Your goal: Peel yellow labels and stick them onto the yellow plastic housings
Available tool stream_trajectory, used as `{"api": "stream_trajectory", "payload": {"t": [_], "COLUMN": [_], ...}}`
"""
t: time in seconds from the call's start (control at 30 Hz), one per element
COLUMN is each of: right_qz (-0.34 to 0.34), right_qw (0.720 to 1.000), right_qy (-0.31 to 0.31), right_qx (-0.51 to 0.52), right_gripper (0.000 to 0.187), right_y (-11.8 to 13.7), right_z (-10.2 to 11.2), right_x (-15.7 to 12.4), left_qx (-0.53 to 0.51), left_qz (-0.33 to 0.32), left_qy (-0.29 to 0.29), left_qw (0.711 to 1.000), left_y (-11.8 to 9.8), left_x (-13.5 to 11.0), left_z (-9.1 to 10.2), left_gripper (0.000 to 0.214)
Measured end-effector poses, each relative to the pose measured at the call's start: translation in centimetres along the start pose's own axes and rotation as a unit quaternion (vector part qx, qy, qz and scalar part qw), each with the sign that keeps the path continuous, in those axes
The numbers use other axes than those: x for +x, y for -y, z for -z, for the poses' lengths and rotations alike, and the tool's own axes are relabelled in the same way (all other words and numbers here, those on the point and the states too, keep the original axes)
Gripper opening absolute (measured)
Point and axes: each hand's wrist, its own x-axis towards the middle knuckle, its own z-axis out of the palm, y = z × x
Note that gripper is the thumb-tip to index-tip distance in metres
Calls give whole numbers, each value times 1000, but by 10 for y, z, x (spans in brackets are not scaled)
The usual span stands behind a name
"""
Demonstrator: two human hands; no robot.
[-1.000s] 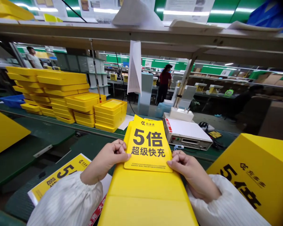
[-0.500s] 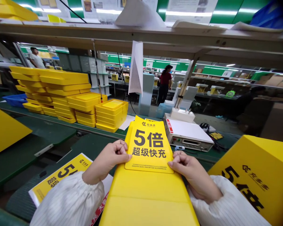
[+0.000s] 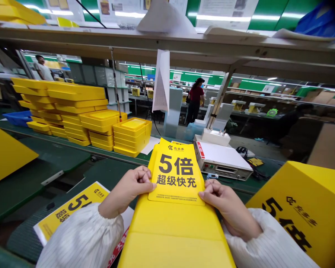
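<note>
A yellow sticker (image 3: pixel 175 171) with bold black print lies over the upper part of a long yellow plastic housing (image 3: pixel 175 230). My left hand (image 3: pixel 134 186) pinches the sticker's lower left edge between thumb and curled fingers. On the other side, my right hand (image 3: pixel 223 203) pinches its lower right edge. The sticker's lower edge lies close against the housing; its top corners curl up slightly. Whether the lower edge is stuck down, I cannot tell. Left of the housing, partly behind my left forearm, are printed sticker sheets (image 3: pixel 72 208).
Stacked yellow plastic trays (image 3: pixel 131 136) stand at the back left, near a blue bin (image 3: pixel 19 118). A white-topped instrument (image 3: pixel 226 158) sits behind my right hand. Another printed yellow housing (image 3: pixel 304 208) is at right. A shelf (image 3: pixel 128 42) crosses overhead; people stand beyond.
Both hands and the sticker hold nearly the same position. The view has shifted very slightly, and the person in the far left background has turned a little.
</note>
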Motion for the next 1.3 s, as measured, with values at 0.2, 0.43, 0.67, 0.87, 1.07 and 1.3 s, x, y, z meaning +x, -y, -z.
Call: {"api": "stream_trajectory", "payload": {"t": [0.2, 0.43, 0.67, 0.87, 1.07, 1.3], "right_qz": [3, 5, 21, 33, 12, 303], "right_qw": [1000, 1000, 998, 998, 1000, 880], "right_qy": [0, 10, -1, -3, 7, 228], "right_qx": [-11, -19, -62, -60, 4, -285], "right_gripper": [39, 38, 35, 40, 48, 36], "right_y": [-1, -2, -1, -8, -15, 21], "right_z": [0, 1, 0, 1, 6, -23], "right_x": [1, 3, 2, 1, 1, -3], "left_qx": [7, 20, 34, 87, -34, -280], "left_qz": [2, -1, 1, -33, 17, 128], "left_qy": [-5, -10, -9, -30, -81, -70], "left_qw": [1000, 1000, 999, 995, 996, 949], "left_y": [0, -2, 0, 7, 13, 27], "left_x": [0, 0, 2, 0, -10, -43], "left_z": [-1, -1, -1, -1, -9, -26], "left_gripper": [30, 29, 27, 33, 47, 104]}}
